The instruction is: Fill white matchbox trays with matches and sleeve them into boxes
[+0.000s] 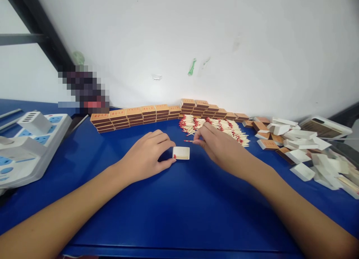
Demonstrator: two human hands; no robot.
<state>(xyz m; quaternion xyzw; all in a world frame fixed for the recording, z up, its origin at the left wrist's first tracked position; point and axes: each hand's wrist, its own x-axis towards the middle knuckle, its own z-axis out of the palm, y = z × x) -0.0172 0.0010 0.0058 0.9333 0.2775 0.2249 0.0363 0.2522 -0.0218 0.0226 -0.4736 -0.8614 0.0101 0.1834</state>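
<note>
Right now your right hand (221, 147) is pinching a single match (188, 141) between thumb and fingertips. Its grip is closed on the bare end while the red head is pointing left, near the far right corner of a small white tray (181, 153). Your left hand (147, 154) is holding that tray, its grip closed on the tray's left end, with the thumb at the near side and the fingers curling over the far side. The tray is lying flat on the blue worktop (179, 214), between your two hands, and a few red match heads are showing at its left edge. Behind your right hand a loose pile of matches (221, 127) is spreading across the worktop toward the wall (196, 46). Further back, orange matchboxes (134, 116) are standing in stacked rows along the wall. Off to the right, empty trays and sleeves (297, 147) are lying in a jumble, with a flat case (325, 128) beyond them. Far to the left, a white power strip (36, 139) is sitting on the worktop.
</note>
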